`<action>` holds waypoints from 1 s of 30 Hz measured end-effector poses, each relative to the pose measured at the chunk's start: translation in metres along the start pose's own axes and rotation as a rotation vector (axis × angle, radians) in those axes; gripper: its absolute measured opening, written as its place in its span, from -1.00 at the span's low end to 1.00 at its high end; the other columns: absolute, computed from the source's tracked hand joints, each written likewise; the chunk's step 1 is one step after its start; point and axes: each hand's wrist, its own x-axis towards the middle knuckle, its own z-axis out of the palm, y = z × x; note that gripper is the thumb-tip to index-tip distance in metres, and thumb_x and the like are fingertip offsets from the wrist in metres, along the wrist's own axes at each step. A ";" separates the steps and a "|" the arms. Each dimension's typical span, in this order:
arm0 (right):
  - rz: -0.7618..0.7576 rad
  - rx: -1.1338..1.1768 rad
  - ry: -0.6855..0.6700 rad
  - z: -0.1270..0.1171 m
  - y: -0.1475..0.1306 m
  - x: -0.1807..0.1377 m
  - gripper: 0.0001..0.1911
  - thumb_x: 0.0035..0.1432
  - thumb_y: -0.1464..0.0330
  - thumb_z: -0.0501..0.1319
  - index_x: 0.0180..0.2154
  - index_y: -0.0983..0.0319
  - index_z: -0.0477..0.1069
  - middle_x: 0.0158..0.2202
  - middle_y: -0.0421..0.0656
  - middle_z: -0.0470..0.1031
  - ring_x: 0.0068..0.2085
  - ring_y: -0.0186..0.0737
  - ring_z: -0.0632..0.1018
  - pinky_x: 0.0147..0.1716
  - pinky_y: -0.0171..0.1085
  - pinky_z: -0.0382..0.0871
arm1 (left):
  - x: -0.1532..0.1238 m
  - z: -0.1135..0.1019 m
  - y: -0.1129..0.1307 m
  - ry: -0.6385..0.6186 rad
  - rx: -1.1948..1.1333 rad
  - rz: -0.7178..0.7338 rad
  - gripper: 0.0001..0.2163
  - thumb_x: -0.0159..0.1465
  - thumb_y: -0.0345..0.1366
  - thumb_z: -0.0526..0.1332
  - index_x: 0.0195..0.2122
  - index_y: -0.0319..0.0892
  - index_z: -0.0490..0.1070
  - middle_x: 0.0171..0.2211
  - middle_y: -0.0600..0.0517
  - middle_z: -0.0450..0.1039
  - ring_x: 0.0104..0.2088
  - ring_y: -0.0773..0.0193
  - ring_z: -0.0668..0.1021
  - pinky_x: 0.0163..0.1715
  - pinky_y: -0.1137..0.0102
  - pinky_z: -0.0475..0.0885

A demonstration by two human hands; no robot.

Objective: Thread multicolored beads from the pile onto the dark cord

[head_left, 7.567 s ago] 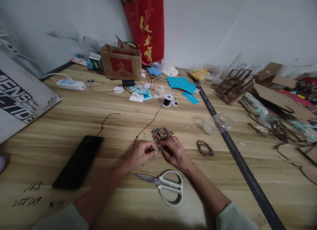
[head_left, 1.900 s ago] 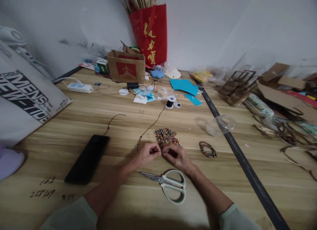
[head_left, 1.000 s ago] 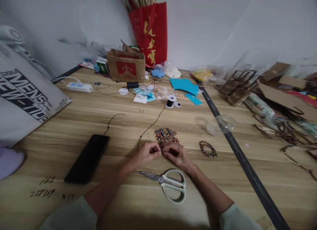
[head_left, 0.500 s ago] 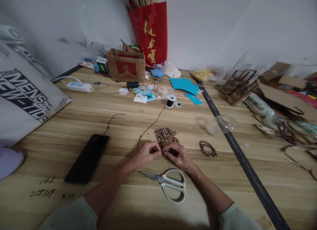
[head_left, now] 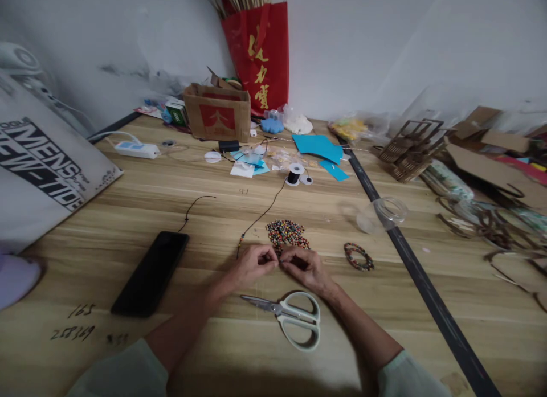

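Note:
Both hands rest on the wooden table [head_left: 128, 215] at the near edge of a heap of small coloured beads [head_left: 285, 232]. My left hand [head_left: 252, 265] is closed in a pinch on the end of a thin black cord [head_left: 261, 215] that carries a few beads and runs back to a black spool [head_left: 293, 174]. My right hand [head_left: 304, 266] is pinched too, fingertip to fingertip with the left, probably on a bead too small to make out.
White-handled scissors [head_left: 290, 319] lie just in front of my wrists. A black phone [head_left: 150, 273] is to the left, a finished bead bracelet [head_left: 358, 257] and an overturned clear jar [head_left: 382, 213] to the right. Paper bags, blue paper and cardboard pieces crowd the far side.
Across the last second the hands stay almost still, with fingertips pinched together at the bead heap. Since 7.6 s ago the view has shifted slightly.

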 end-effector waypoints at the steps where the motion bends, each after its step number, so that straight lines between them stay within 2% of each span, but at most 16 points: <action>1: 0.001 0.000 0.000 0.000 0.000 0.000 -0.85 0.20 0.32 0.21 -0.31 0.27 0.47 -0.39 -0.11 0.50 -0.36 -0.27 0.50 -0.36 -0.33 0.38 | 0.000 0.000 0.000 0.002 0.001 0.003 -0.95 0.12 -0.39 0.20 -0.44 -0.25 0.42 -0.51 0.08 0.40 -0.47 0.36 0.42 -0.47 0.51 0.29; 10: 0.014 -0.013 0.006 -0.001 0.000 -0.001 -0.86 0.20 0.32 0.21 -0.31 0.27 0.47 -0.39 -0.11 0.50 -0.37 -0.28 0.49 -0.38 -0.34 0.36 | 0.000 -0.001 0.004 0.003 0.001 0.007 -0.93 0.12 -0.36 0.19 -0.45 -0.24 0.41 -0.52 0.08 0.39 -0.48 0.36 0.40 -0.47 0.50 0.27; 30: 0.005 -0.012 -0.007 -0.001 0.000 -0.001 -0.87 0.20 0.32 0.20 -0.31 0.26 0.47 -0.40 -0.13 0.49 -0.38 -0.28 0.48 -0.39 -0.34 0.36 | 0.000 0.001 -0.002 0.003 -0.029 -0.013 -0.93 0.11 -0.36 0.20 -0.44 -0.24 0.43 -0.50 0.07 0.41 -0.46 0.35 0.43 -0.46 0.50 0.31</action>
